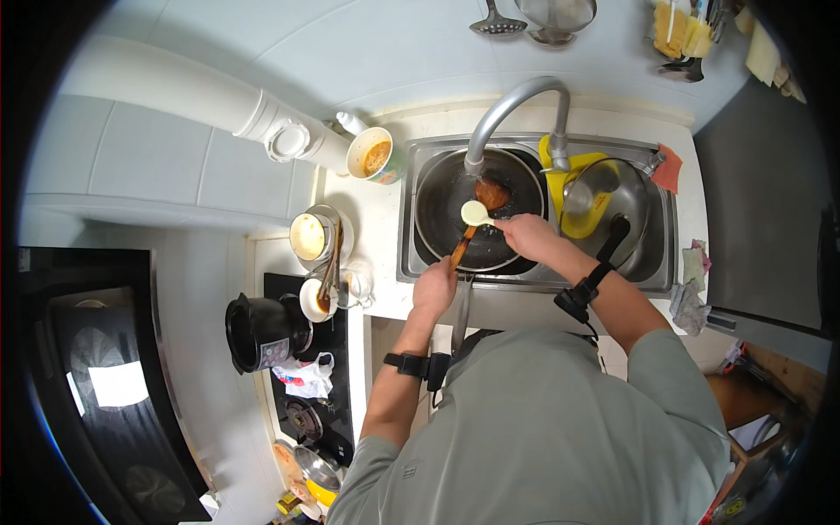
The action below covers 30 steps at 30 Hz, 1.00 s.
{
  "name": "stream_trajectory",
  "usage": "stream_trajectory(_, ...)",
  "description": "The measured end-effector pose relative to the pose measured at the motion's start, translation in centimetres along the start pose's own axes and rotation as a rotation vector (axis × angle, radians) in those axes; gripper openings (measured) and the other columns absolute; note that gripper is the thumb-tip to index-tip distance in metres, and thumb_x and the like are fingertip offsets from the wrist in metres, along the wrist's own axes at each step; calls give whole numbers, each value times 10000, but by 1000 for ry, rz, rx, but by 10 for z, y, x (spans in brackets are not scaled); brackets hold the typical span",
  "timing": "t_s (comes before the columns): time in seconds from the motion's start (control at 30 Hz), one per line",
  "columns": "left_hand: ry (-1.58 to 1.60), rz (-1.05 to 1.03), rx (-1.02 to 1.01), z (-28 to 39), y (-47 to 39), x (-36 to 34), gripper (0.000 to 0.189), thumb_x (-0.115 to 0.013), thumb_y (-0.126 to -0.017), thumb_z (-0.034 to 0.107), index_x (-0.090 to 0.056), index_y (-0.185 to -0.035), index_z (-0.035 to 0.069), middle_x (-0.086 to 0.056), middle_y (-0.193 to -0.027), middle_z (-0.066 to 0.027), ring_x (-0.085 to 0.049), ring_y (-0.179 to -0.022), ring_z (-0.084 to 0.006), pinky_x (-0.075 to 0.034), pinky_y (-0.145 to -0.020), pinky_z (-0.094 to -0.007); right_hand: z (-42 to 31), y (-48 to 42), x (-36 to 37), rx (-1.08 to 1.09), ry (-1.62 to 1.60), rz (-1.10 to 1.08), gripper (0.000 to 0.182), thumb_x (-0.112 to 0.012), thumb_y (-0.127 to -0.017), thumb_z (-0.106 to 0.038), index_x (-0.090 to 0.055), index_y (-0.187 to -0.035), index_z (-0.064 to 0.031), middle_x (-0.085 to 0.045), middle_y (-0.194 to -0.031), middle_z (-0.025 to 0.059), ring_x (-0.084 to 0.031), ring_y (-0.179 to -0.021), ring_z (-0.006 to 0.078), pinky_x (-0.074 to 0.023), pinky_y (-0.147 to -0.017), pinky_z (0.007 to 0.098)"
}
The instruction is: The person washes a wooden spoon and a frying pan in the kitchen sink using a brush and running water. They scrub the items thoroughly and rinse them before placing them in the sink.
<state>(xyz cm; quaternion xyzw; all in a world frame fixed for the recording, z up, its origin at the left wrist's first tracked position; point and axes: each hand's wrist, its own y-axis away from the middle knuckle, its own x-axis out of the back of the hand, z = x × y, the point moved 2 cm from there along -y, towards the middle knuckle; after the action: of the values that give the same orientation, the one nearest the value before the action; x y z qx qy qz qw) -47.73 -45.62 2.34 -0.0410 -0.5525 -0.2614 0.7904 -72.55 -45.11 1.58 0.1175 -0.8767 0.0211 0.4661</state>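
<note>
My left hand (436, 289) grips the handle of a wooden spatula (492, 193), whose broad brown head lies over a dark frying pan (446, 197). The pan sits in the left sink basin, its long handle (463, 308) extending over the front counter edge. In my right hand (533, 237) is a pale cream utensil (475, 213) with a round head; whether it is a spoon or a brush I cannot tell. That head is above the spatula's neck. The spout of a curved faucet (512, 108) hangs over the pan, and water shows below it.
The right basin (659, 262) holds a glass lid (633, 190) and a yellow cutting board (558, 184). A paper cup with food (373, 156), stacked bowls (308, 236) and a bowl with chopsticks (314, 308) stand left. Farther left are a black pot (246, 335) and gas stove (338, 394).
</note>
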Motion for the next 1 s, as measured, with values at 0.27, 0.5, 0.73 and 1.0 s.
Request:
stream_trajectory(0.27, -110, 12, 21, 3, 35, 17, 359, -585, -848, 171, -538, -1193, 89, -627, -911, -165, -608, -826, -360, -496, -702, -459, 98, -29, 20, -233, -191, 247, 279, -542, -812, -138, -664, -1059, -90, -658, -945, 170, -622, -885, 359, -498, -775, 436)
stream_trajectory(0.5, -182, 64, 63, -4, 62, 35, 397, -591, -845, 170, -539, -1229, 83, -610, -840, -135, -607, -770, -329, -510, -681, -428, 104, -53, 32, -270, -187, 306, 298, -575, -790, -135, -670, -1066, -73, -660, -991, 172, -616, -942, 350, -492, -826, 418)
stream_trajectory(0.73, -206, 119, 151, -14, 83, 29, 402, -586, -854, 193, -537, -1236, 76, -605, -823, -128, -620, -719, -315, -521, -626, -425, 39, -23, 46, -223, -184, 303, 298, -536, -829, -119, -637, -1105, -68, -648, -933, 215, -611, -875, 385, -495, -768, 445)
stream_trajectory(1.0, -361, 137, 130, -21, 98, 20, 428, -463, -862, 110, -498, -1288, 90, -595, -849, -124, -635, -646, -292, -522, -537, -401, 59, 21, -42, -222, -50, 278, 287, -536, -863, -145, -621, -1128, -76, -645, -927, 210, -611, -873, 390, -496, -751, 468)
